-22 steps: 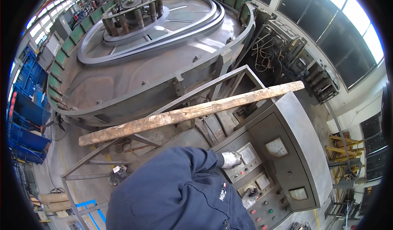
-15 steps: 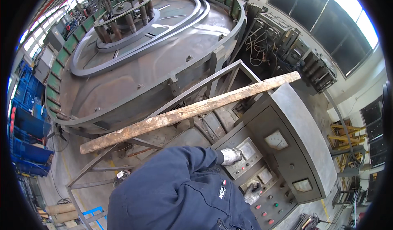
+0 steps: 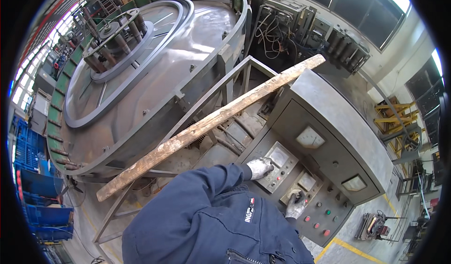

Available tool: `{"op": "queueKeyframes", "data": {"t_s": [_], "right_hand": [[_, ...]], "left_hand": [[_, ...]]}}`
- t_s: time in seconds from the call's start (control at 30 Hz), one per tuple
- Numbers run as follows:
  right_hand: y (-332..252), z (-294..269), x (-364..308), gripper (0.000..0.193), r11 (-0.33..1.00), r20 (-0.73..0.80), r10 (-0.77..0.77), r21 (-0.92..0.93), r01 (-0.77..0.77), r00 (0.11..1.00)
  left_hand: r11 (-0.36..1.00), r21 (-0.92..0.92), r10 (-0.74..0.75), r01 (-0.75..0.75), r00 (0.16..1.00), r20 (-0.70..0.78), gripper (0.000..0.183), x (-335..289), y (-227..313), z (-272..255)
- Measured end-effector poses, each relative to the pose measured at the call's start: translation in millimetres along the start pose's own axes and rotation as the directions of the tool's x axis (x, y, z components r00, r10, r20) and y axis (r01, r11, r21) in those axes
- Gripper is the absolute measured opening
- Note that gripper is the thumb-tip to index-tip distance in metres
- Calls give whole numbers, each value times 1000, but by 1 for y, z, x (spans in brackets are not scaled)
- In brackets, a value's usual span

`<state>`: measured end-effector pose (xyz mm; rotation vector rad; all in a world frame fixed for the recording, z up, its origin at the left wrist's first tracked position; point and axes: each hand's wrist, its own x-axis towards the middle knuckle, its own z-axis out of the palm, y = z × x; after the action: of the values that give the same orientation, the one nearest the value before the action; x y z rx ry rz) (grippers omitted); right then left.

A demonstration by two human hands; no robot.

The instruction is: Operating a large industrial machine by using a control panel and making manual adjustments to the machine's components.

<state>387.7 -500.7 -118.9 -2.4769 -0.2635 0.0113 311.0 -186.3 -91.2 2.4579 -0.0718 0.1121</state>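
Both my hands wear whitish work gloves and rest at a grey sloping control console. My left hand is at the upper control module, its fingers closed at the edge beside the small meter; what they grip is hidden. Lower and to the right, my right hand has its fingers closed around a dark round knob on the second module. A small red lamp glows next to that hand. Red push buttons and a green button lie below it.
A long rough wooden beam lies slantwise across a metal frame in front of me. Behind it stands a huge round machine table with rings on it. Yellow steel stands are at the right, blue cabinets at the left.
The whole view has turned, so the round table sits further left. Both hands stay at their modules. The red lamp beside my right hand now shows lit.
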Motion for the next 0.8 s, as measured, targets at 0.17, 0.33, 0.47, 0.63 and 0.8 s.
{"op": "queueKeyframes", "data": {"t_s": [0.17,0.33,0.47,0.63,0.8], "right_hand": [[4,2,0,40,998,19,-1,69,-1,1000],[-4,-1,1,41,998,25,2,63,-3,1000],[4,1,0,41,999,-12,-20,42,21,1000],[-5,-1,0,39,997,-13,-23,79,24,1000],[-8,2,0,33,991,-17,1,136,1,1000]], "left_hand": [[1000,-15,-27,27,999,30,12,0,4,-5],[999,-1,-37,37,998,49,17,0,4,-7],[999,15,-35,34,994,103,32,2,5,-11],[998,-3,-59,60,993,105,37,-1,0,-7],[1000,16,-20,19,999,49,27,-2,-7,0]]}}
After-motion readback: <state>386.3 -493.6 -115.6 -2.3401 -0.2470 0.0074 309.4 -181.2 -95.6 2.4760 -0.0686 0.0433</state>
